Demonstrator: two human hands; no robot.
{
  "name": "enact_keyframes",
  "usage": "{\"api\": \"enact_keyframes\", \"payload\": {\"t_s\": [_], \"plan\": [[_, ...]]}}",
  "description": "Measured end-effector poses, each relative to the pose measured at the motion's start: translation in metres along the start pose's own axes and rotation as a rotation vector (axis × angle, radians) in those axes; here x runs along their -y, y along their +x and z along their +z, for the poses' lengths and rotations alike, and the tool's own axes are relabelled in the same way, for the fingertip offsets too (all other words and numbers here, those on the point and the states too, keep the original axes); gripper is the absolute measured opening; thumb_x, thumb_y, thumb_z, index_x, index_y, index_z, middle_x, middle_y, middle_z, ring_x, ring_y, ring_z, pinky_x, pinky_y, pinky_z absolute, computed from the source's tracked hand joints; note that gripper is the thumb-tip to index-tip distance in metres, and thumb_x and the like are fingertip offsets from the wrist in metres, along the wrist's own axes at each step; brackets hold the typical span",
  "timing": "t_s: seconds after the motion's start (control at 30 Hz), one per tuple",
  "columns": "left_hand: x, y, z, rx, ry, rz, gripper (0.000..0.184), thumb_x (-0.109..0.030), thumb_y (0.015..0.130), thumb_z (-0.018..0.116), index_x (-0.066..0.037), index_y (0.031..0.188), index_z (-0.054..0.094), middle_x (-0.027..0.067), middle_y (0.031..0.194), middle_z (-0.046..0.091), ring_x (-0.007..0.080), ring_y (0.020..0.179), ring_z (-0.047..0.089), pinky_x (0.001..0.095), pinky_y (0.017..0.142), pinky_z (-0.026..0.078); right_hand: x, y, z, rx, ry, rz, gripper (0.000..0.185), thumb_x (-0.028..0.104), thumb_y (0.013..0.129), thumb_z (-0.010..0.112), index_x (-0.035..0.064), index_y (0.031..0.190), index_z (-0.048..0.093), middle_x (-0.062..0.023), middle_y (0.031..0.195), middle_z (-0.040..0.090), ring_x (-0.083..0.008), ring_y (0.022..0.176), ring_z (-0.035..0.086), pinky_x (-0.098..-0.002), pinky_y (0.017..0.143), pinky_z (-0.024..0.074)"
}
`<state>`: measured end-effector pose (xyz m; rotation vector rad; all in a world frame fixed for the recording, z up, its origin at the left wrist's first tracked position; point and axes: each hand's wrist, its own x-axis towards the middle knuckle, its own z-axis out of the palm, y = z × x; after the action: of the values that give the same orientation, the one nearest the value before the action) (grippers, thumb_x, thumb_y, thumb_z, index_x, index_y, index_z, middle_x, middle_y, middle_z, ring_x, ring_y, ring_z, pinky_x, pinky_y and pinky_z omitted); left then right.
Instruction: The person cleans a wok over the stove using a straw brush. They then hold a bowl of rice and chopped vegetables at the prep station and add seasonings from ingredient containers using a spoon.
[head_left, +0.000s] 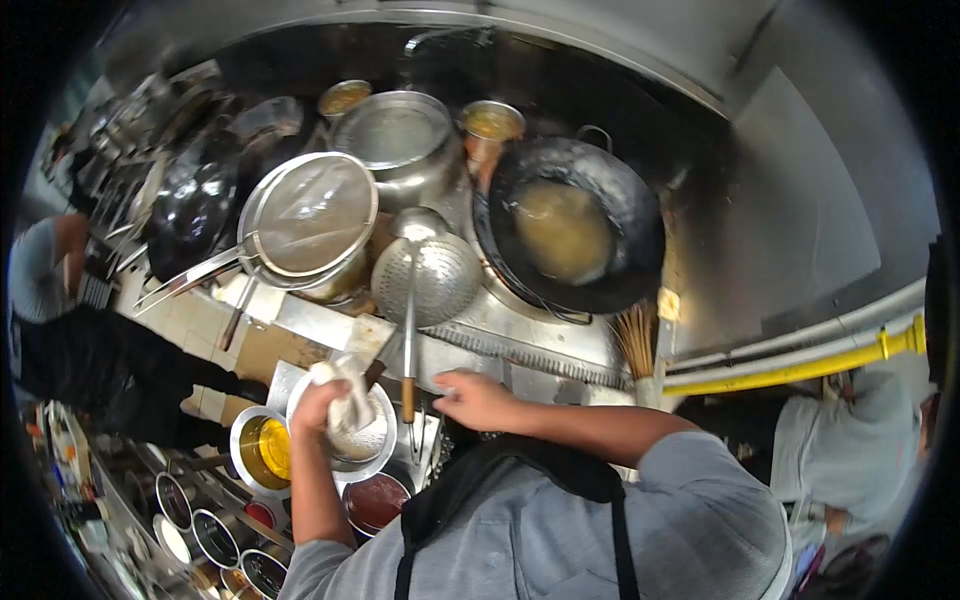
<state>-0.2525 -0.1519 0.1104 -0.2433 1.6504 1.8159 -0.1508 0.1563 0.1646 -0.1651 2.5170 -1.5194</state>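
Note:
My left hand (pixel 322 402) is closed round a pale, crumpled cloth (pixel 352 405), held over a white bowl (pixel 378 462) of pale grains. My right hand (pixel 472 400) is just right of the wooden handle of a ladle (pixel 418 226), with its fingers partly curled; whether it grips anything is unclear. The ladle rests over a round perforated strainer (pixel 427 282). On the stove at the right stands a black wok (pixel 630 215) with cloudy yellowish liquid inside.
A mesh sieve (pixel 312 212) lies over a pot at the left, near a large steel pot (pixel 392 135). A bamboo brush (pixel 635 340) stands beside the wok. Yellow oil fills a bowl (pixel 240 450) at the lower left. Other people (pixel 850 435) stand at both sides.

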Motion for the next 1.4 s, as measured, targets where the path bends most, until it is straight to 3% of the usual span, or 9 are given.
{"api": "enact_keyframes", "payload": {"t_s": [0.17, 0.37, 0.53, 0.63, 0.93, 1.1, 1.17, 1.27, 1.4], "plan": [[-0.085, -0.075, 0.071, 0.045, -0.234, 0.399, 0.068, -0.027, 0.066, 0.071, 0.006, 0.121, 0.05, 0.0232, 0.122, 0.055, 0.0315, 0.104, 0.058, 0.0391, 0.089, 0.048, -0.111, -0.149, -0.146, -0.418, -0.619, 0.571, 0.041, 0.041, 0.085, 0.058, 0.0048, 0.103, 0.063, -0.023, 0.101, 0.062, -0.0364, 0.092, 0.061, -0.0451, 0.077, 0.0494], [-0.038, 0.004, 0.228, 0.292, -0.527, -0.05, 0.048, -0.024, 0.079, 0.052, -0.005, 0.122, 0.044, 0.0233, 0.104, 0.062, 0.0345, 0.085, 0.065, 0.0419, 0.069, 0.058, -0.155, -0.218, -0.159, -0.363, -0.785, 1.18, 0.086, 0.05, 0.078, 0.064, 0.0008, 0.141, 0.03, -0.0299, 0.129, 0.044, -0.0389, 0.111, 0.053, -0.0425, 0.093, 0.0463], [-0.008, 0.064, 0.334, 0.319, -0.556, -0.412, 0.034, -0.033, 0.085, 0.04, -0.008, 0.098, 0.06, 0.0085, 0.089, 0.065, 0.0261, 0.083, 0.062, 0.0464, 0.08, 0.05, -0.174, -0.244, -0.163, -0.587, -0.398, 0.983, 0.059, 0.043, 0.078, 0.064, -0.0047, 0.113, 0.056, -0.0217, 0.093, 0.064, -0.0346, 0.082, 0.064, -0.0457, 0.076, 0.0515], [-0.05, 0.069, 0.38, 0.231, -0.382, -0.533, 0.035, -0.036, 0.087, 0.044, -0.009, 0.104, 0.06, 0.0074, 0.099, 0.064, 0.0249, 0.095, 0.06, 0.0478, 0.089, 0.046, -0.132, -0.28, -0.154, -0.883, 1.058, 0.677, 0.03, 0.021, 0.081, 0.062, -0.0018, 0.098, 0.054, -0.0125, 0.075, 0.059, -0.023, 0.057, 0.061, -0.0339, 0.049, 0.0501], [0.005, 0.143, 0.37, -0.067, -0.219, -0.117, 0.032, -0.014, 0.074, 0.063, 0.013, 0.092, 0.06, 0.0187, 0.086, 0.065, 0.0271, 0.071, 0.066, 0.0408, 0.06, 0.051, 0.02, -0.233, -0.291, -0.814, -0.122, 0.271, 0.073, 0.001, 0.078, 0.068, -0.0012, 0.142, 0.032, -0.0107, 0.113, 0.058, -0.0194, 0.095, 0.057, -0.0295, 0.086, 0.0476], [0.004, 0.144, 0.369, -0.15, -0.167, -0.033, 0.032, -0.014, 0.072, 0.064, 0.014, 0.088, 0.062, 0.019, 0.085, 0.066, 0.0283, 0.071, 0.065, 0.0409, 0.06, 0.05, 0.009, -0.134, -0.362, -0.296, -0.559, 0.305, 0.055, 0.014, 0.074, 0.073, 0.0038, 0.125, 0.056, -0.0156, 0.122, 0.061, -0.0231, 0.108, 0.061, -0.0295, 0.094, 0.0431], [-0.013, 0.128, 0.369, -0.2, -0.043, -0.071, 0.036, -0.017, 0.071, 0.066, 0.014, 0.089, 0.062, 0.0219, 0.088, 0.066, 0.0299, 0.077, 0.066, 0.0408, 0.065, 0.05, -0.01, -0.048, -0.356, 0.066, -0.693, 0.504, 0.05, 0.02, 0.072, 0.073, 0.0102, 0.119, 0.062, -0.0154, 0.118, 0.062, -0.028, 0.112, 0.058, -0.0324, 0.094, 0.0431], [-0.019, 0.12, 0.366, -0.31, 0.012, -0.047, 0.034, -0.018, 0.072, 0.066, 0.012, 0.086, 0.062, 0.0193, 0.084, 0.065, 0.0257, 0.069, 0.064, 0.0399, 0.058, 0.049, -0.068, 0.076, -0.334, -0.084, -0.608, 0.623, 0.051, 0.017, 0.074, 0.069, 0.0101, 0.124, 0.059, -0.0139, 0.075, 0.066, -0.023, 0.047, 0.058, -0.0355, 0.043, 0.0473], [-0.02, 0.119, 0.366, -0.172, -0.129, -0.096, 0.035, -0.017, 0.07, 0.066, 0.012, 0.089, 0.062, 0.0192, 0.085, 0.065, 0.028, 0.074, 0.065, 0.0415, 0.062, 0.05, -0.109, 0.113, -0.297, -0.424, -0.026, 0.584, 0.054, 0.015, 0.07, 0.072, 0.0125, 0.123, 0.061, -0.0084, 0.081, 0.064, -0.016, 0.064, 0.058, -0.0328, 0.049, 0.0474]]}}
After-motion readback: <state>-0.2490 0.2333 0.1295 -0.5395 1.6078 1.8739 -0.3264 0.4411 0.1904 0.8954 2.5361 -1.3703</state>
